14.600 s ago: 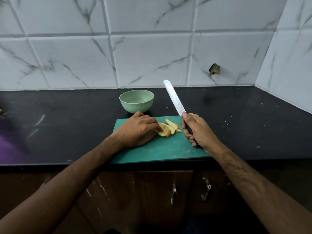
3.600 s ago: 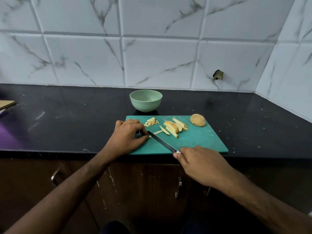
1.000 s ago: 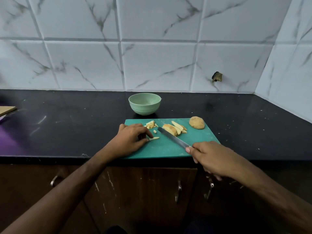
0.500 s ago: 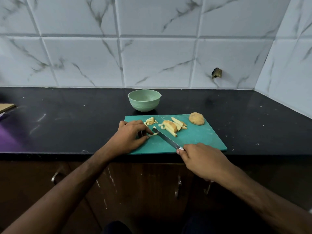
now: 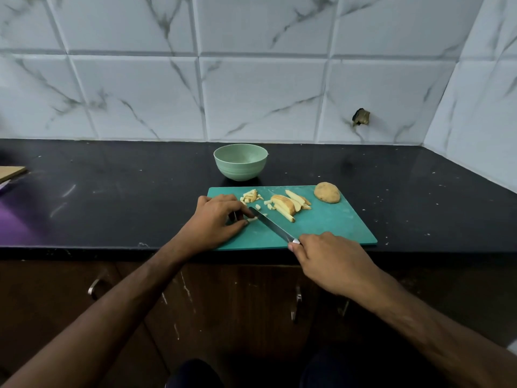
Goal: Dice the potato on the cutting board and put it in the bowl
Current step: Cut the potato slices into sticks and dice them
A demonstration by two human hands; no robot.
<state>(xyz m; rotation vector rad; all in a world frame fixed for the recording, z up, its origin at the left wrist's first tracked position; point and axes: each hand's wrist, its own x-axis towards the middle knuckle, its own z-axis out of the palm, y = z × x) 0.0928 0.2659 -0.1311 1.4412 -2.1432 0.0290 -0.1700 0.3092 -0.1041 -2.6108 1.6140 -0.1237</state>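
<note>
— Green bowl (image 5: 240,161) at twelve o'clock of the cutting board (image 5: 321,228): anything in it?

— Nothing I can see; the inside looks bare. So none of the transfer is done, by my reading.

— And the dicing, working across from the nine o'clock side?

— The left hand (image 5: 215,219) sits at the board's nine o'clock edge, fingertips curled down and pinching a thin potato stick (image 5: 252,219) against the board. Just past it, toward eleven o'clock, is a small pile of diced pieces (image 5: 250,196). At the centre lie slices and sticks (image 5: 288,205) not yet cubed. At one o'clock, an uncut potato half (image 5: 326,192) rests dome up.

— Roughly a quarter done, then?

— I'd judge less than half: one small pile diced, the rest waiting.

— The other hand?

— The right hand (image 5: 333,261), at the board's five o'clock edge, is wrapped tight around the handle of the knife (image 5: 270,224). The blade runs toward ten o'clock, its tip right at the stick beside the left fingertips.
</note>
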